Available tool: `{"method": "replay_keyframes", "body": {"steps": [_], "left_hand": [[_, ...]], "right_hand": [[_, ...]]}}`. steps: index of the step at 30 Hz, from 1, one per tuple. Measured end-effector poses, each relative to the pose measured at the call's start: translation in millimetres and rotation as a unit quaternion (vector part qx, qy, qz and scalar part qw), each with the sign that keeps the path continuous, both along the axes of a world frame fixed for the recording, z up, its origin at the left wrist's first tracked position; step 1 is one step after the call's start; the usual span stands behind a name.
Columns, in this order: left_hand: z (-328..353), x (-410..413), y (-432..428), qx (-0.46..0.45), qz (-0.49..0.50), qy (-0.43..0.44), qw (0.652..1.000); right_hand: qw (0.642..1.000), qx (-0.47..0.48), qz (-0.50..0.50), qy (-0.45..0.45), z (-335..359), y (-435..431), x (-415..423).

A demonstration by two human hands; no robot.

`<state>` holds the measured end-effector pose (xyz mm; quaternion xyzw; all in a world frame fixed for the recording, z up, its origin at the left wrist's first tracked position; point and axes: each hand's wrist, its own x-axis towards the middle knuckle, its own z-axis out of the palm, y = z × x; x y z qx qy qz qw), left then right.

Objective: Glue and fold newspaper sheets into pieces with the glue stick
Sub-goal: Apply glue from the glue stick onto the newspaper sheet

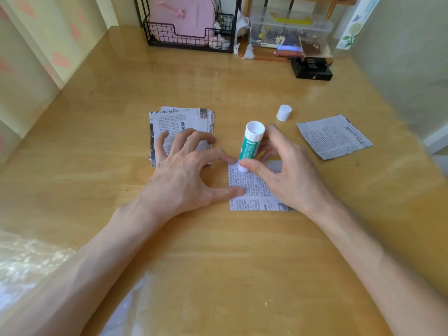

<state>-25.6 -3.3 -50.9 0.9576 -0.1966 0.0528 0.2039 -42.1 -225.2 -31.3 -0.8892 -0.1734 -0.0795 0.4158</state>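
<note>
A black wire basket (pixel 169 36) is holding a pink case (pixel 184 18) at the wooden worktop's (pixel 218 251) far edge. Right of it, a clear plastic box (pixel 291 30) is sitting under a wooden shelf (pixel 344 0), a black box (pixel 311 70) lying just in front.

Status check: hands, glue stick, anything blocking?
Right hand grips glue stick, lower end on newspaper sheet. Left hand presses sheet's left edge. Cap off, apart. Nothing blocking.
</note>
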Motion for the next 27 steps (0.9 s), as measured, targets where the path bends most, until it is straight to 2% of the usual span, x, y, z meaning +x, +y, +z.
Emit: {"method": "replay_keyframes", "body": {"steps": [4, 13, 21, 27], "left_hand": [[0.0, -0.5, -0.8, 0.000, 0.006, 0.002, 1.000], [0.6, 0.3, 0.1, -0.005, 0.002, 0.010, 1.000], [0.2, -0.2, -1.1, -0.002, 0.008, 0.011, 1.000], [1.0, 0.2, -0.5, -0.004, 0.005, 0.013, 1.000]], "right_hand": [[0.999, -0.007, -0.022, -0.028, -1.1, 2.5, -0.2], [0.999, -0.042, 0.004, 0.021, -2.2, -3.0, 3.4], [0.997, -0.038, -0.053, -0.046, -0.1, 5.1, 1.9], [0.996, -0.051, -0.058, -0.038, -2.2, 2.3, 2.0]]}}
